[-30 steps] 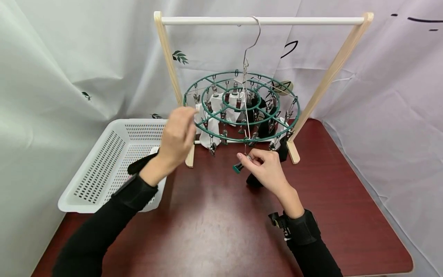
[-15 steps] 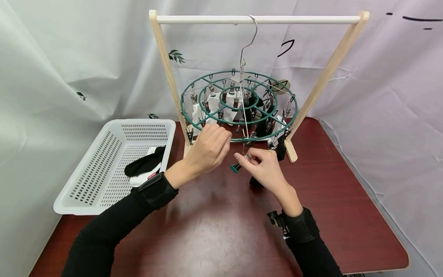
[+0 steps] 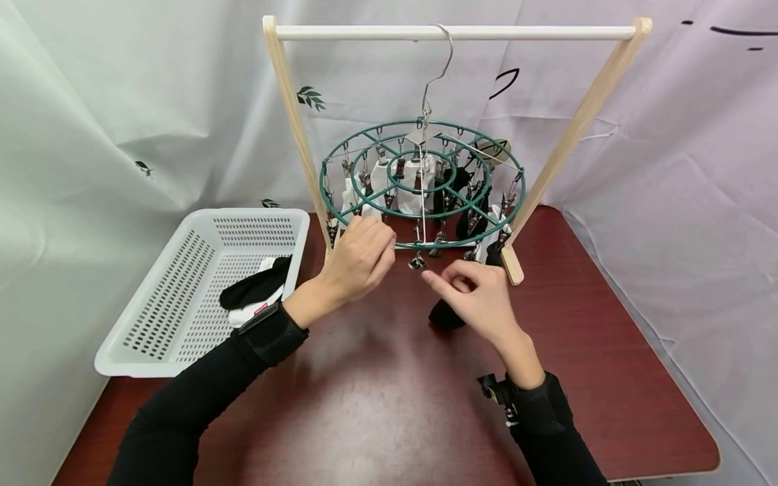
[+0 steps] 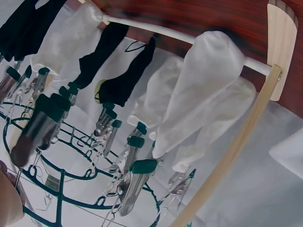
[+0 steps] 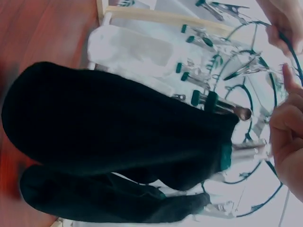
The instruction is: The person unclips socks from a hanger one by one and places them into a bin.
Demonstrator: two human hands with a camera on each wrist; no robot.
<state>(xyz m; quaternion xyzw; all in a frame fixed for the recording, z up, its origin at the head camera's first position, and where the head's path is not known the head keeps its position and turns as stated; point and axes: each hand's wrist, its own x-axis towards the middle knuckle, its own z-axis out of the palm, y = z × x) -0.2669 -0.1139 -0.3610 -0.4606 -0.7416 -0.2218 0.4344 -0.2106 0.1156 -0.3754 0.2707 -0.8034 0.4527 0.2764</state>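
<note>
A green round clip hanger (image 3: 462, 237) hangs by its hook from the rack's bar. My left hand (image 3: 360, 260) grips its front outer ring, seen also at the upper right of the right wrist view. To the right, my right hand (image 3: 477, 293) holds nothing; its thumb is stretched out and its fingers are loosely bent. Just beyond the thumb tip dangles a bare clip (image 3: 417, 262). A black sock (image 3: 446, 316) hangs partly hidden behind the right hand; the right wrist view shows it large (image 5: 113, 118). White socks (image 4: 201, 85) hang from other clips.
At left stands a white plastic basket (image 3: 148, 364) with a black sock (image 3: 255, 287) and a white one inside. The wooden rack (image 3: 583, 121) straddles the hanger, its right foot near the right hand. All stand on a dark red table (image 3: 377, 418).
My left hand came from beside the basket to the front ring, then shifted slightly left as the hanger turned that way. My right hand let go of the clip and drew slightly right.
</note>
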